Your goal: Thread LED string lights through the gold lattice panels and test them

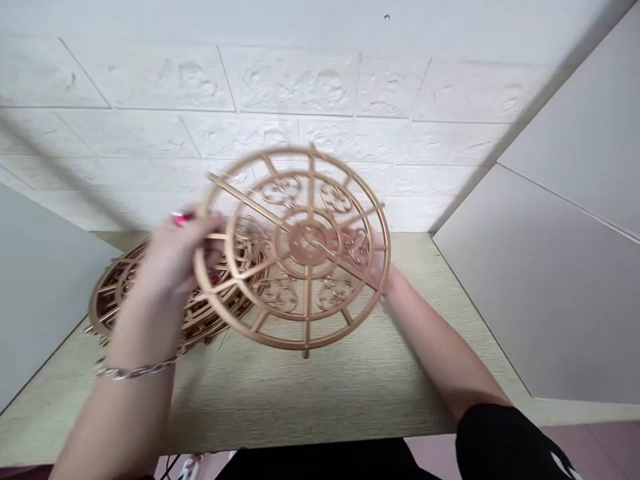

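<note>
The fingers of my left hand point(184, 247) are curled around the left edge of a gold openwork wheel point(307, 297); my right hand point(379, 267) is behind its right half, and I can't tell whether those fingers grip or only support it.

Beyond it all stands the white brick-patterned wall point(300, 87), well back. The pale wood-grain tabletop point(340, 387) lies below, and I'd judge a low hold over it safest, in case my grip slips. On my left sits a stack of similar gold wheels point(205, 323); mine overlaps it from here, so I'd want the projecting spoke ends well clear of its rims. The wheel itself is tilted, face toward me, and best carried by outer ring and spokes, both sides sharing the load so it won't twist. The chain bracelet point(135, 371) on my left wrist could snag in that openwork. The scrollwork motifs point(280, 295) look thin, so no pressing there. At the hub point(300, 245) a silvery strand point(323, 247) shows; too blurred to identify, it deserves a light touch.
</note>
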Demonstrator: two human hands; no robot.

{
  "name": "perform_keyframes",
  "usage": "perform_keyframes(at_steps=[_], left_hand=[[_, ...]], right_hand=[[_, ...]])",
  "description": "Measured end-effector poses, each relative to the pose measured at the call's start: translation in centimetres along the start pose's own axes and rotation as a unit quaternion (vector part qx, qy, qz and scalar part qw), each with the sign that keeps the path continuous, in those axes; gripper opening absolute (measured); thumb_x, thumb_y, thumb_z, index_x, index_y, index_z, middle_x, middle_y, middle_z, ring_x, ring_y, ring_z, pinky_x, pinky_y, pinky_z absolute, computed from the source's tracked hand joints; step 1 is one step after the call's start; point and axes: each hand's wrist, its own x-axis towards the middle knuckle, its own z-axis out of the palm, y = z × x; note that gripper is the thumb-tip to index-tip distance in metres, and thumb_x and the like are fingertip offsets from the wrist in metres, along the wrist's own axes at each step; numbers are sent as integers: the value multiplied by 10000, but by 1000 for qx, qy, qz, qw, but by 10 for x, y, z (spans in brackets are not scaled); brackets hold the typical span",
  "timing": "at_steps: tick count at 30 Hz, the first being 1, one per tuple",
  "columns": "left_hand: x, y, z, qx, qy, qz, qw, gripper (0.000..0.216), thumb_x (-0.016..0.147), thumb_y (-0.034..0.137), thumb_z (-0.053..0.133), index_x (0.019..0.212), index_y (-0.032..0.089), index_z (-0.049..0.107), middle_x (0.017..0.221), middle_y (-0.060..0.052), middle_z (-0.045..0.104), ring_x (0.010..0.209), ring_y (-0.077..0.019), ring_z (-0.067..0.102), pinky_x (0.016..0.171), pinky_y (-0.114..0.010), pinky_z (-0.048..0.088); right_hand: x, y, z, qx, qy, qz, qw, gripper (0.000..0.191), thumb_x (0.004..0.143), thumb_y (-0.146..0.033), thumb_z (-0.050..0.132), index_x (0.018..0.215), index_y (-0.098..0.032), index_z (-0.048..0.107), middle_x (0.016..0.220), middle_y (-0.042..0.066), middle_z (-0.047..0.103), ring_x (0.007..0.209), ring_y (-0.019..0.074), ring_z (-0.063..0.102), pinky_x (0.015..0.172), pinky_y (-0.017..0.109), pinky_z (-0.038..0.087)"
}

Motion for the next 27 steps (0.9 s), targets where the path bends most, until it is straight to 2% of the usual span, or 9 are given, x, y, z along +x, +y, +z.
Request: perform_keyframes(at_steps=[1,3,7,11,15,17,19,24,27], left_hand=[[2,-9,15,17,-7,3,1000,92,819,96,469,749,78,527,496,52,480,403,-5,417,410,-96,341],[7,-34,44,18,-70,-57,996,55,760,121,550,718,93,528,557,25,550,446,-40,496,430,-131,410],[23,-82,75,40,-133,-133,981,163,776,274,553,768,112,538,679,-32,613,486,-85,550,457,-189,456],[32,-98,69,233,-158,-97,955,199,822,334,464,826,143,519,770,-40,640,563,-133,615,433,-193,424],[31,-94,63,513,-170,-74,838,262,823,369,417,714,153,518,620,-44,626,528,-187,610,476,-247,440],[29,-93,63,603,-154,-38,782,280,823,364,407,675,157,524,674,-83,645,635,-219,632,563,-265,462],[27,-94,65,646,-146,-4,749,278,824,341,395,680,156,544,775,-122,660,774,-247,634,652,-280,467],[25,-102,62,671,-141,28,727,300,824,329,341,847,155,584,859,-148,657,818,-279,626,688,-335,468],[25,-106,61,682,-131,29,719,336,828,340,316,902,155,587,851,-153,653,799,-285,629,667,-345,473]], right_hand=[[-9,-6,-19,1,25,5,1000,559,902,-501,142,982,-181,594,903,97,638,692,174,602,576,295,476],[-22,-12,-50,-6,62,13,998,609,874,-572,176,975,-151,604,757,97,623,525,151,540,471,266,418],[-30,-9,-85,-81,150,38,985,273,856,-300,377,894,-138,593,549,8,521,370,87,383,372,195,319],[-24,-1,-88,-155,199,28,967,148,806,-203,438,895,-162,548,567,-14,523,398,83,430,374,176,345],[-18,6,-85,-204,220,14,954,140,779,-188,463,878,-152,556,562,-15,518,405,78,441,369,168,346],[-17,10,-84,-238,243,-6,940,159,766,-195,471,886,-147,564,570,-18,514,397,71,418,364,169,332],[-16,13,-83,-275,270,-29,922,175,752,-209,482,888,-146,572,588,-19,516,402,72,401,376,179,330],[-19,18,-76,-400,337,-88,847,298,705,-226,506,989,-165,573,718,17,589,639,144,530,636,264,445],[-19,22,-73,-493,330,-108,798,378,703,-198,468,1069,-148,550,814,56,617,751,177,562,757,311,437]])
